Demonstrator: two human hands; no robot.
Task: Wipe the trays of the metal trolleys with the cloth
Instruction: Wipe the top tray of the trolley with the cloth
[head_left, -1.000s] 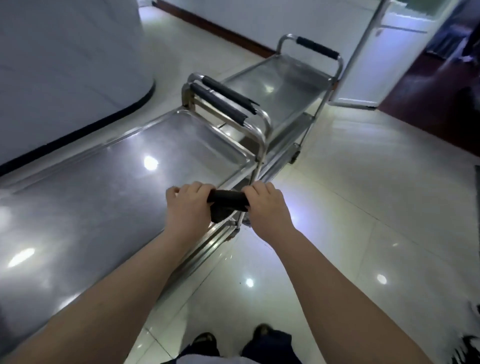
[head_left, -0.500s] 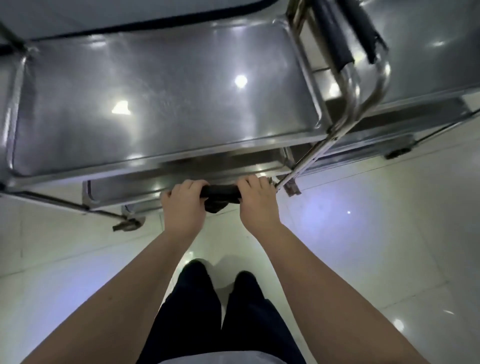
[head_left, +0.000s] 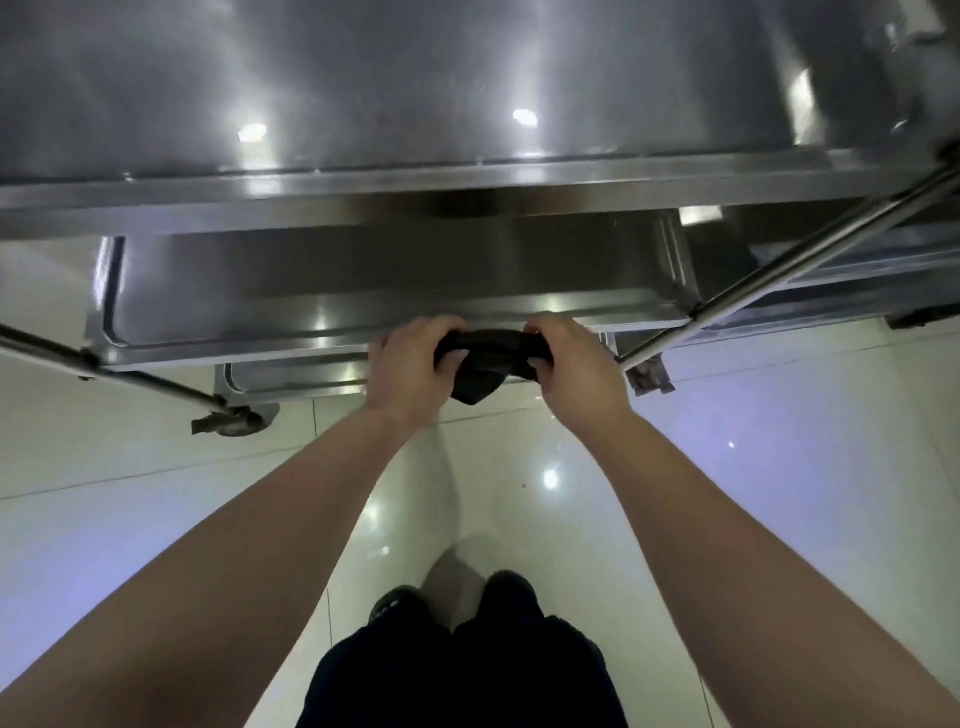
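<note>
A dark cloth is bunched between my two hands, just in front of the trolley. My left hand grips its left end and my right hand grips its right end. The metal trolley's top tray fills the upper part of the view, shiny with light reflections. Below it the middle tray shows, and a strip of the lowest tray sits under that. My hands hover at the near rim of the middle tray.
Slanted steel legs run down at the right and at the left, the left one ending in a caster. A second trolley's trays adjoin at the right. Glossy pale floor tiles lie underneath, with my shoes below.
The view has tilted down and closer to the trolley. My hands have twisted, so the cloth now droops between them with my thumbs facing me.
</note>
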